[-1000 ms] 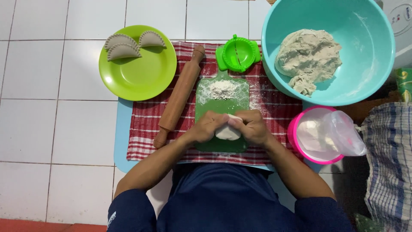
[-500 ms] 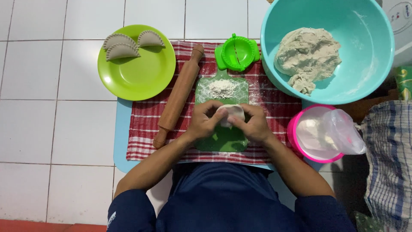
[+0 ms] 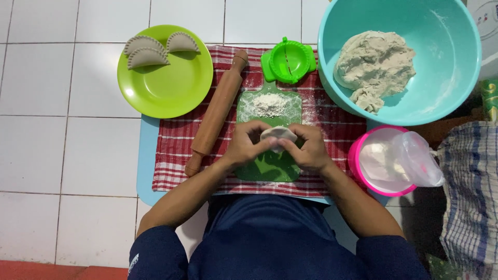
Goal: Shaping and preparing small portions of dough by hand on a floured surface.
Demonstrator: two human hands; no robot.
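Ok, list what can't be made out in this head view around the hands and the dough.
- Dough piece: mostly covered by the fingers of the left hand and right hand; its full shape is hidden.
- Green board: its middle is hidden under both hands.
- Pink tub: contents blurred behind the clear plastic bag.
- Checked cloth: cut off by the right edge.

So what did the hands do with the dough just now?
Both hands, left hand and right hand, carried the small dough piece a little way up the green board, toward the flour pile, gripping it throughout. The rolling pin, plate and bowl stayed put.
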